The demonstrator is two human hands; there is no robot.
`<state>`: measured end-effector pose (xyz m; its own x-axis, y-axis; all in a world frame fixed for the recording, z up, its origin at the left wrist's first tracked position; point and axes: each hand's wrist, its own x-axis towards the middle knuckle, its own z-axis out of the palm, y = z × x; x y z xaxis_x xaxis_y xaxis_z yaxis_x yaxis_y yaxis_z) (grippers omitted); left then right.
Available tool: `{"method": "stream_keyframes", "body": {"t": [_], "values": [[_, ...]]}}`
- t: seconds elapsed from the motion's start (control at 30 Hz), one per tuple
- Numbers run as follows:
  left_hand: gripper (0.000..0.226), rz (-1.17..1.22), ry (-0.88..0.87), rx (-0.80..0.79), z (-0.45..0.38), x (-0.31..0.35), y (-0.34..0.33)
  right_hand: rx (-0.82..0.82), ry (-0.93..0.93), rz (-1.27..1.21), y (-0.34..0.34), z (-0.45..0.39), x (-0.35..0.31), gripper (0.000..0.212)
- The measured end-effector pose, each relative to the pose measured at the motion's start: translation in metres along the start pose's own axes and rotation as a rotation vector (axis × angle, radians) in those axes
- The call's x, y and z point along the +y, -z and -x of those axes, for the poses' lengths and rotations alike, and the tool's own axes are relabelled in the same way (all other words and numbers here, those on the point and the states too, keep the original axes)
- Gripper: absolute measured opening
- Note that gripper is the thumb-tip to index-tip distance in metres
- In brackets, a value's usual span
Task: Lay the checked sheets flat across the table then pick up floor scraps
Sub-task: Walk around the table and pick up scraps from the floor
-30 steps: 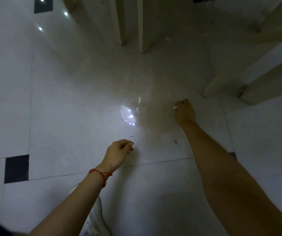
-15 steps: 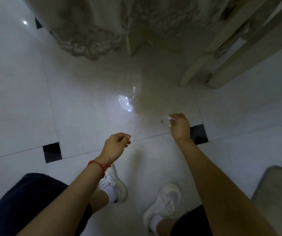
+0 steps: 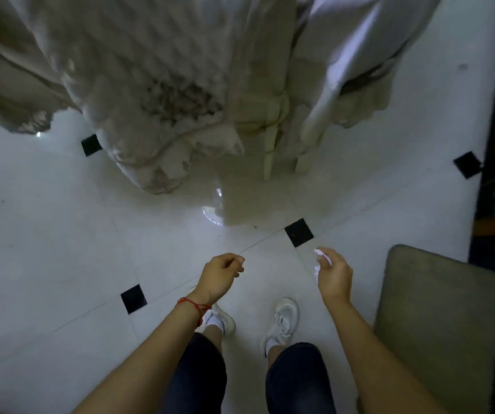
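Head view: white scraps (image 3: 320, 256) pinched in right hand (image 3: 334, 276), left hand (image 3: 219, 271) loosely curled, empty, just beside.

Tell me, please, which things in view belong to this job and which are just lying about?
Job: white scraps pinched in the right hand; draped sheets; left hand, loosely curled, holding nothing visible.
Lying about: grey mat; chair legs.

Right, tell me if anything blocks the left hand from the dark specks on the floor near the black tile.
Nothing visible does. The left hand hangs loosely curled above bare white floor, and the dark specks lie ahead of it in the open. The right hand holds white scraps off to the side.
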<state>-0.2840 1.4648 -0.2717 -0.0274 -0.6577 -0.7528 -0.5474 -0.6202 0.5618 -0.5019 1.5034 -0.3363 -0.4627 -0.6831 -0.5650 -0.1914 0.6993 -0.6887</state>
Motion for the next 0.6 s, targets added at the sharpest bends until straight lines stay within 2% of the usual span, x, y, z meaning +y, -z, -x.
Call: {"method": "stream_keyframes", "body": {"t": [0.1, 0.33, 0.6], "values": [[0.026, -0.140, -0.092, -0.048, 0.038, 0.044, -0.013, 0.085, -0.056, -0.087, 0.056, 0.036, -0.009, 0.024], [0.026, -0.213, -0.154, -0.137, 0.096, 0.125, -0.053, 0.226, -0.127, -0.254, 0.166, 0.084, -0.006, 0.026], [0.029, -0.293, -0.152, -0.221, 0.082, 0.200, -0.085, 0.425, -0.212, -0.420, 0.264, 0.071, -0.010, 0.029]]}}
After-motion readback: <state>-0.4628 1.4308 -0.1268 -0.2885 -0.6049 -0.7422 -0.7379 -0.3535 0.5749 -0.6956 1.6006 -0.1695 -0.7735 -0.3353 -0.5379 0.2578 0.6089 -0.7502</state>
